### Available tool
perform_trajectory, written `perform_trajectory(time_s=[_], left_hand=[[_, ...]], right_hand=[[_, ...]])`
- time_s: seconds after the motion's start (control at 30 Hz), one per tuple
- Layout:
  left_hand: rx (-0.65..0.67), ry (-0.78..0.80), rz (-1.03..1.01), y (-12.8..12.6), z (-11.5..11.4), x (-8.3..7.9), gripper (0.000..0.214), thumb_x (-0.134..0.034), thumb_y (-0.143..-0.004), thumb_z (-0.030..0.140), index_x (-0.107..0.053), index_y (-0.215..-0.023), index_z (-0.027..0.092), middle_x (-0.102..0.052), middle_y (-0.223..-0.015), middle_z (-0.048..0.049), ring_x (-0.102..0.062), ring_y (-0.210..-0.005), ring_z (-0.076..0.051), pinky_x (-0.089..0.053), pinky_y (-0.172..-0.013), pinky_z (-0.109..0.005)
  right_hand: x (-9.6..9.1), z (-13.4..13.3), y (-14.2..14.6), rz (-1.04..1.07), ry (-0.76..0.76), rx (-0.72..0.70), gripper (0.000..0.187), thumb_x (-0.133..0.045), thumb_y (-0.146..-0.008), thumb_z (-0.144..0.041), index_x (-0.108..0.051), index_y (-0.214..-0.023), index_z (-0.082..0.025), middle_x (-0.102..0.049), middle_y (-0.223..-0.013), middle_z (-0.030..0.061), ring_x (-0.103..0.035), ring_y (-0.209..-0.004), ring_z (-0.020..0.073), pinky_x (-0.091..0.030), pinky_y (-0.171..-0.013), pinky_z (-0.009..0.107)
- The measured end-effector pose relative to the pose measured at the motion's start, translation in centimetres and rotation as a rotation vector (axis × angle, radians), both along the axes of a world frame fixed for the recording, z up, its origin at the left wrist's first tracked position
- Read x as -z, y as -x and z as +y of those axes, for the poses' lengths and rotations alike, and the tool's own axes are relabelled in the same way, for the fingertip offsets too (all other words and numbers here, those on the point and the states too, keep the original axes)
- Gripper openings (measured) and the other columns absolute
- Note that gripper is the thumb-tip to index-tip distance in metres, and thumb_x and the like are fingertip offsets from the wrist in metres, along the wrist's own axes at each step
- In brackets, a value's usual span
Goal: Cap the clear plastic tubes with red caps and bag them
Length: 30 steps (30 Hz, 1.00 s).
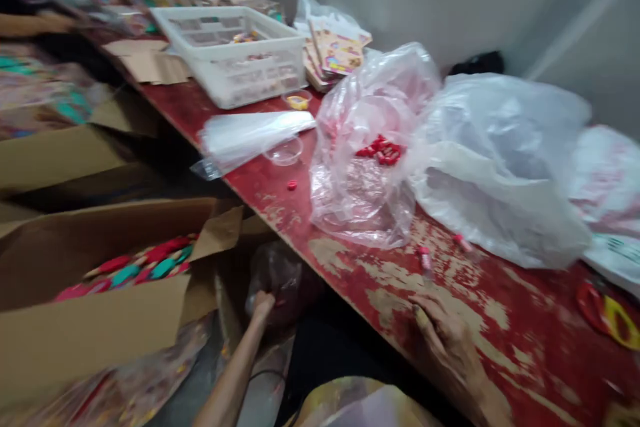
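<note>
My left hand [263,305] reaches down below the table's near edge and closes on the side of a clear plastic bag [274,275], which has dark contents that are hard to make out. My right hand [447,341] rests on the worn red tabletop [345,267] at its edge, fingers apart and holding nothing. Two small pink items [425,258] lie just beyond those fingers. Farther up the table, a clear plastic bag [363,153] holds a cluster of red pieces [380,151].
A white plastic crate [227,57] and printed cards [337,53] stand at the table's far end, with a white plastic bag [495,173] to the right. An open cardboard box [100,280] holding colourful items sits left of the table. A person's arm [35,24] shows at the top left.
</note>
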<state>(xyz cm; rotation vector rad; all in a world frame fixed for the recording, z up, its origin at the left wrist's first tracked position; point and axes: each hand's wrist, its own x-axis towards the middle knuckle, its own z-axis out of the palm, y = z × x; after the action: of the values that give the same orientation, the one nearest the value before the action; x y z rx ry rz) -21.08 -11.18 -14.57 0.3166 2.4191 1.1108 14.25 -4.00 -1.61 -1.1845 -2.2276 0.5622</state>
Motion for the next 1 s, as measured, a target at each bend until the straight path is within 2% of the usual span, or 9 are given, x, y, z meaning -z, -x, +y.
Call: perform_trajectory(time_s=[0.13,0.23,0.4,0.5,0.57,0.63,0.77,0.93,1.0], left_hand=[[0.068,0.008,0.135,-0.2,1.8,-3.2,0.027,-0.054,-0.082,0.024,-0.06,-0.107,0.016,-0.062,-0.101,-0.0086,-0.057,-0.103,-0.029,-0.043,-0.093,-0.044],[0.268,-0.268,0.514,-3.0,4.2,-6.9,0.029,-0.051,-0.082,0.035,-0.062,-0.105,0.02,-0.064,-0.097,-0.0064,-0.061,-0.092,-0.026,-0.047,-0.088,-0.041],[1.107,-0.663,0.771,-12.4,9.9,-12.4,0.027,-0.044,-0.085,0.017,-0.063,-0.103,0.023,-0.067,-0.102,-0.0063,-0.06,-0.102,-0.022,-0.045,-0.092,-0.037],[1.569,-0.614,0.79,-17.8,13.6,-13.5,0.042,-0.039,-0.082,0.004,-0.059,-0.113,0.023,-0.062,-0.121,-0.0076,-0.046,-0.124,-0.023,-0.036,-0.102,-0.041],[1.737,-0.541,0.645,-20.2,15.3,-13.5,0.036,-0.044,-0.081,0.006,-0.06,-0.109,0.024,-0.061,-0.121,-0.0081,-0.045,-0.125,-0.025,-0.03,-0.105,-0.047],[1.716,-0.539,0.335,-21.5,16.0,-13.1,0.022,-0.053,-0.078,0.009,-0.061,-0.094,0.022,-0.065,-0.107,-0.008,-0.05,-0.116,-0.026,-0.027,-0.106,-0.049],[1.387,-0.593,-0.079,-22.2,15.5,-12.3,0.007,-0.053,-0.081,0.02,-0.058,-0.086,0.02,-0.062,-0.093,-0.0082,-0.055,-0.101,-0.025,-0.035,-0.099,-0.047],[1.005,-0.584,-0.431,-23.4,13.0,-12.6,0.038,-0.03,-0.092,0.048,-0.049,-0.108,0.019,-0.061,-0.088,-0.0068,-0.061,-0.072,-0.016,-0.05,-0.066,-0.032],[0.837,-0.604,-0.614,-23.8,12.0,-12.9,0.045,-0.047,-0.082,0.056,-0.05,-0.106,0.017,-0.061,-0.08,-0.004,-0.06,-0.064,-0.014,-0.049,-0.062,-0.028]], right_hand=[[0.6,2.6,-3.8,-0.047,-0.102,0.392,0.029,-0.039,-0.09,-0.028,-0.063,-0.105,-0.019,-0.064,-0.104,0.0098,-0.062,-0.095,0.0211,-0.051,-0.084,0.038],[0.8,5.7,-6.8,-0.107,-0.188,0.641,0.034,-0.038,-0.088,-0.03,-0.062,-0.107,-0.016,-0.06,-0.108,0.013,-0.055,-0.103,0.0249,-0.047,-0.089,0.042],[1.3,10.0,-7.4,-0.238,-0.16,0.679,0.036,-0.04,-0.086,-0.026,-0.058,-0.113,-0.013,-0.059,-0.111,0.0147,-0.051,-0.103,0.0267,-0.041,-0.092,0.044],[1.8,11.1,-6.0,-0.237,-0.143,0.647,0.037,-0.043,-0.084,-0.021,-0.056,-0.118,-0.014,-0.06,-0.112,0.0161,-0.05,-0.102,0.0281,-0.038,-0.091,0.046],[2.0,11.3,-5.5,-0.229,-0.131,0.619,0.037,-0.043,-0.084,-0.019,-0.057,-0.117,-0.014,-0.062,-0.108,0.0158,-0.051,-0.1,0.0282,-0.037,-0.091,0.047],[2.0,11.0,-5.4,-0.207,-0.116,0.593,0.034,-0.043,-0.084,-0.018,-0.059,-0.115,-0.015,-0.063,-0.103,0.0149,-0.053,-0.099,0.0277,-0.038,-0.09,0.046],[1.5,9.2,-5.4,-0.092,-0.047,0.526,0.031,-0.041,-0.089,-0.024,-0.059,-0.113,-0.017,-0.065,-0.101,0.0104,-0.059,-0.093,0.0224,-0.046,-0.084,0.037],[0.8,4.8,-2.4,0.32,0.171,0.344,0.035,-0.042,-0.092,-0.034,-0.053,-0.121,-0.019,-0.063,-0.116,0.0107,-0.061,-0.103,0.0216,-0.051,-0.086,0.035],[0.6,3.0,-0.8,0.262,0.118,0.261,0.034,-0.044,-0.09,-0.035,-0.055,-0.12,-0.02,-0.061,-0.117,0.0107,-0.059,-0.107,0.0237,-0.049,-0.09,0.04]])
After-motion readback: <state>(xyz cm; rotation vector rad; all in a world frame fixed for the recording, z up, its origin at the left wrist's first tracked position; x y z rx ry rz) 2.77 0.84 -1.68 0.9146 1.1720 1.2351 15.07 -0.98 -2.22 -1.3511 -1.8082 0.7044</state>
